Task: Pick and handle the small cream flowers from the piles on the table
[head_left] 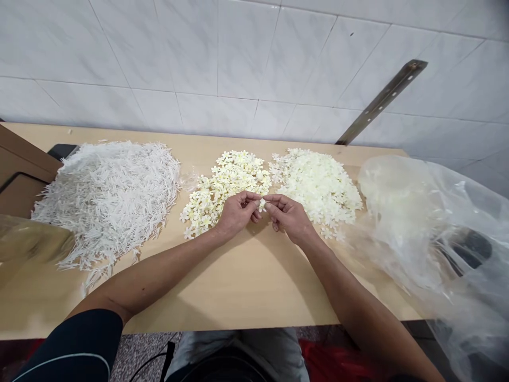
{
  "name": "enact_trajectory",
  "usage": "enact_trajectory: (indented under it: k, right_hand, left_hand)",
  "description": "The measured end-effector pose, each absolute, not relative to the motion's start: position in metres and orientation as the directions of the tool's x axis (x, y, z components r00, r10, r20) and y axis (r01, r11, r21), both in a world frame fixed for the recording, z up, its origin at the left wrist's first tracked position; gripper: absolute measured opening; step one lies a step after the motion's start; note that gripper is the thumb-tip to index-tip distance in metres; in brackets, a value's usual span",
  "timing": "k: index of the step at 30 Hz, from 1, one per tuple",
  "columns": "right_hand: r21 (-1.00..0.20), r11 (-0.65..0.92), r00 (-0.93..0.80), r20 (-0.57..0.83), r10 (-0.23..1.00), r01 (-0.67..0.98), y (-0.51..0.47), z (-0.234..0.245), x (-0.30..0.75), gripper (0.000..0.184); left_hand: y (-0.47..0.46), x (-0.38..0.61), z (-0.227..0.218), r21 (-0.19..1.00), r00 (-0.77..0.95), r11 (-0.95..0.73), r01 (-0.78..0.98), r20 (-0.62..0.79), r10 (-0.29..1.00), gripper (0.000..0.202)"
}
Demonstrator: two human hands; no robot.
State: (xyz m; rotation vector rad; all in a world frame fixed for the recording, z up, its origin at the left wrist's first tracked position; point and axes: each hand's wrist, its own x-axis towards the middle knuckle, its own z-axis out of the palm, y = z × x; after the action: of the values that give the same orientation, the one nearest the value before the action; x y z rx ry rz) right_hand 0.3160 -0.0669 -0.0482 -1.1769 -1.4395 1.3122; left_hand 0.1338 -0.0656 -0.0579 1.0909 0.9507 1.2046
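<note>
My left hand and my right hand meet over the middle of the wooden table. Both pinch one small pale artificial flower between their fingertips. Just behind my left hand lies a pile of cream flowers with yellow centres. Behind my right hand spreads a pile of plain white flowers. A big heap of thin white plastic stems covers the left part of the table.
A large clear plastic bag lies at the table's right end. A brown cardboard box stands at the left edge. The white tiled wall rises behind, with a metal bracket leaning on it.
</note>
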Motion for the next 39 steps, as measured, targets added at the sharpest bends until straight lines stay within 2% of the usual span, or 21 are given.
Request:
enact_trajectory:
  k: [3, 7, 9, 15, 19, 25, 32, 39]
  right_hand:
    - [-0.963, 0.145, -0.153, 0.112, 0.982, 0.229, -0.072, -0.048, 0.314, 0.045]
    - [-0.81, 0.359, -0.115, 0.347, 0.931, 0.463, -0.084, -0.052, 0.312, 0.037]
    - [-0.763, 0.405, -0.128, 0.398, 0.909, 0.504, -0.088, -0.052, 0.311, 0.033]
    - [-0.835, 0.359, -0.141, 0.331, 0.933, 0.417, -0.093, -0.047, 0.31, 0.038]
    - [-0.846, 0.373, -0.146, 0.343, 0.928, 0.381, -0.095, -0.045, 0.311, 0.031]
    - [-0.825, 0.367, -0.106, 0.358, 0.928, 0.431, -0.096, -0.046, 0.314, 0.027]
    - [-0.889, 0.296, -0.054, 0.296, 0.954, 0.351, -0.098, -0.043, 0.312, 0.029]
    - [-0.986, 0.136, -0.127, 0.123, 0.984, 0.098, -0.093, -0.042, 0.315, 0.036]
  left_hand:
    - [-0.064, 0.134, -0.058, 0.96, 0.092, 0.055, -0.275, -0.03, 0.995, 0.021]
    - [-0.066, 0.134, -0.055, 0.935, 0.098, 0.101, -0.339, -0.072, 0.993, 0.021]
    - [-0.069, 0.135, -0.053, 0.924, 0.122, 0.152, -0.35, -0.116, 0.986, 0.02]
    - [-0.073, 0.138, -0.049, 0.837, 0.244, 0.295, -0.46, -0.2, 0.949, 0.021]
    - [-0.073, 0.138, -0.05, 0.81, 0.304, 0.355, -0.467, -0.23, 0.925, 0.023]
    - [-0.078, 0.139, -0.048, 0.844, 0.329, 0.32, -0.431, -0.183, 0.926, 0.024]
    - [-0.076, 0.136, -0.046, 0.831, 0.352, 0.298, -0.47, -0.133, 0.926, 0.034]
    - [-0.075, 0.136, -0.047, 0.886, 0.281, 0.223, -0.407, -0.111, 0.953, 0.038]
